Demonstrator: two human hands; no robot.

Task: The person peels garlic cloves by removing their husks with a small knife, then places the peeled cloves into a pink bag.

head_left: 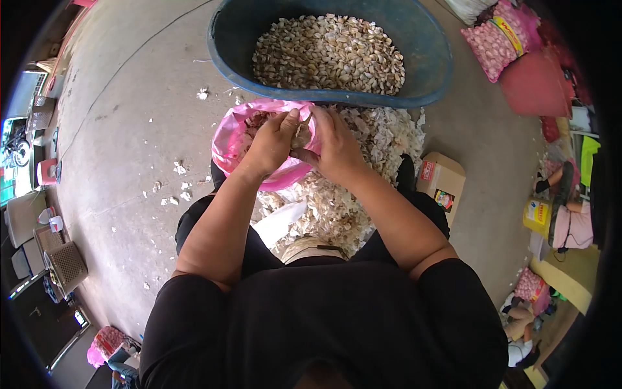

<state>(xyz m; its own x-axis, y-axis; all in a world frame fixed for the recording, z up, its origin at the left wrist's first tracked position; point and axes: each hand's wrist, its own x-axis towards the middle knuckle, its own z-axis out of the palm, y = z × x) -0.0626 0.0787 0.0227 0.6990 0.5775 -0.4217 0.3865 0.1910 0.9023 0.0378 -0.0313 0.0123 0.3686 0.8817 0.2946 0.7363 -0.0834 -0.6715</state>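
The left hand and right hand grip 1 garlic bulb, likely for steadiness, over the pink bag.

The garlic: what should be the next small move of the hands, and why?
Probably break the garlic apart: the left hand and right hand hold it over the open bag, and the tub ahead holds loose cloves.
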